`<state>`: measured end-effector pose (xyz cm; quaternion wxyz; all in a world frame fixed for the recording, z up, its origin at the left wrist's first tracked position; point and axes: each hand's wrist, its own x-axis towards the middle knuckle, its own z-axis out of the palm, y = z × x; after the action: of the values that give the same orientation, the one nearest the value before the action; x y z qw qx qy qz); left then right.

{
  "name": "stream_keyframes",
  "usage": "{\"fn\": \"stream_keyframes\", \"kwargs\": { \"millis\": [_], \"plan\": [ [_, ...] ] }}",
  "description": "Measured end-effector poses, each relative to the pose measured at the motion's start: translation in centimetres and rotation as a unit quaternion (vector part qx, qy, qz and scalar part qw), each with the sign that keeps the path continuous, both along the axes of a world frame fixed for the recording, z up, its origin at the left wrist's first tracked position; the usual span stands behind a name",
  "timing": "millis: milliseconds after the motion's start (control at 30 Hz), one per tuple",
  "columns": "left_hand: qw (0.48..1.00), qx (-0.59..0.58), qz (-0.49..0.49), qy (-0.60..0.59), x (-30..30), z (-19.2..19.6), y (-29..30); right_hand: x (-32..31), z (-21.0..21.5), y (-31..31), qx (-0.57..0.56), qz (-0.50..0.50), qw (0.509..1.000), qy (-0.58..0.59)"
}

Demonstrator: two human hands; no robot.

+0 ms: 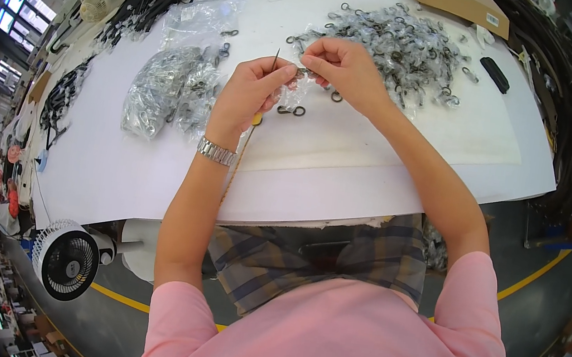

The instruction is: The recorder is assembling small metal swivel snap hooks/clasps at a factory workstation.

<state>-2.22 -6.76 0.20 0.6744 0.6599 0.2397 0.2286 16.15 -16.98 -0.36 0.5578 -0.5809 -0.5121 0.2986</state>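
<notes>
My left hand (pixel 250 91) grips a thin pointed tool with a yellow handle (pixel 257 119), its dark tip sticking up past the fingers. My right hand (pixel 343 70) pinches a small clear plastic bag (pixel 291 92) that holds a metal piece; both hands meet over the white table (pixel 344 179). A small dark metal hook with rings (pixel 291 110) lies on the table just below the hands. A silver watch sits on my left wrist.
A heap of small bagged metal hooks (pixel 397 45) lies behind my right hand. Clear bags full of metal parts (pixel 168 83) sit to the left. A cardboard box (pixel 461 3), a black flat object (pixel 495 74), dark straps along the table rim, and a floor fan (pixel 65 261) are around.
</notes>
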Motion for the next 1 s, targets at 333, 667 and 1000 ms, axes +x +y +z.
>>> {"fn": "stream_keyframes", "kwargs": {
  "millis": [333, 667, 1000],
  "plan": [
    [0.993, 0.116, 0.017, 0.032, 0.5, 0.3, -1.3, -0.1, -1.4, -0.1, -0.021, 0.01, 0.975, 0.221],
    [0.841, 0.517, 0.148, 0.062, 1.1, -0.5, -1.9, -0.8, -1.7, -0.1, -0.025, 0.041, 0.996, 0.08],
    [0.996, 0.076, 0.008, 0.036, 0.8, -0.2, -1.9, -1.3, -0.3, -0.7, 0.022, -0.056, 0.998, 0.012]
  ]
}}
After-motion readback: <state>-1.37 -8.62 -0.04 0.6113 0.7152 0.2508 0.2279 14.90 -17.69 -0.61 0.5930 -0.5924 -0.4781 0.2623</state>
